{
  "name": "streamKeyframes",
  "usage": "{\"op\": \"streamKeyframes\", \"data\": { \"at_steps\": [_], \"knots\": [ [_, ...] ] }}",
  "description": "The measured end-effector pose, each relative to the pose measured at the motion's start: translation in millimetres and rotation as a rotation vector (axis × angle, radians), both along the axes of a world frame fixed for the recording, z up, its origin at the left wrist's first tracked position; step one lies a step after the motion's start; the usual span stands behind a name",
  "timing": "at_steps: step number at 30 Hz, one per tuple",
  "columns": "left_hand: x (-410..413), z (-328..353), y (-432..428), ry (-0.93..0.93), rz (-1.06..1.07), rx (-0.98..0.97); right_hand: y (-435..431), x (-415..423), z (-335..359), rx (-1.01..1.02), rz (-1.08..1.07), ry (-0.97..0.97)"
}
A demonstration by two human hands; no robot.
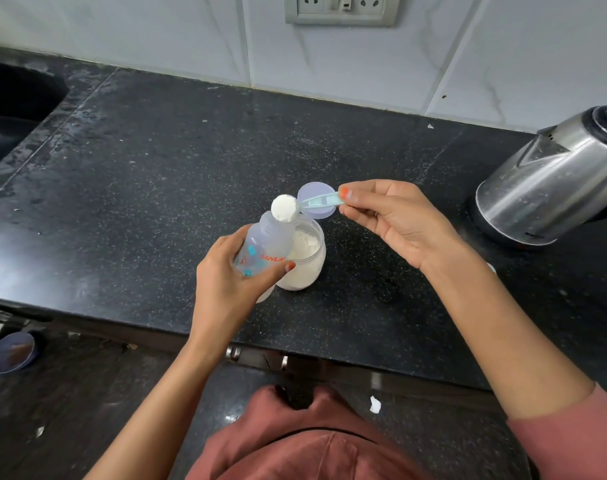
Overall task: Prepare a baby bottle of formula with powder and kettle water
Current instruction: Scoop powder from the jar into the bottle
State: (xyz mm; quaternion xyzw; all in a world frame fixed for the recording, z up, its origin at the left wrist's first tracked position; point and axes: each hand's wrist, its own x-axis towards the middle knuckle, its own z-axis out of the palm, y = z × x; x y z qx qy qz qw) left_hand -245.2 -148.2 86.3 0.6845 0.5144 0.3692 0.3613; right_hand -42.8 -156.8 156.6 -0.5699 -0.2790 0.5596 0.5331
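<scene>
I read one dark surface (156, 202) carrying the work. The kettle (554, 181) stands at the far right, well apart, which I judge keeps it clear until water is needed. The open powder jar (307, 261) sits at centre. The bottle (267, 247) is held tilted over the jar, left hand (225, 282) fingers wrapped round its body, probably so that spilled powder falls back in. The lid (317, 190) lies just beyond the jar. The right hand (395, 220) fingers pinch the scoop (315, 201) handle, with the heaped bowl at the bottle mouth.

Count: one kettle, one jar, one bottle, one lid, one scoop.
</scene>
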Motion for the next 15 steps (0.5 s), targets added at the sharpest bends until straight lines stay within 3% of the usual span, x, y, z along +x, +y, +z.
{"op": "streamKeyframes", "data": {
  "at_steps": [15],
  "knots": [
    [8, 13, 3, -0.035, -0.015, -0.060, -17, -21, -4, 0.400, -0.026, -0.669]
  ]
}}
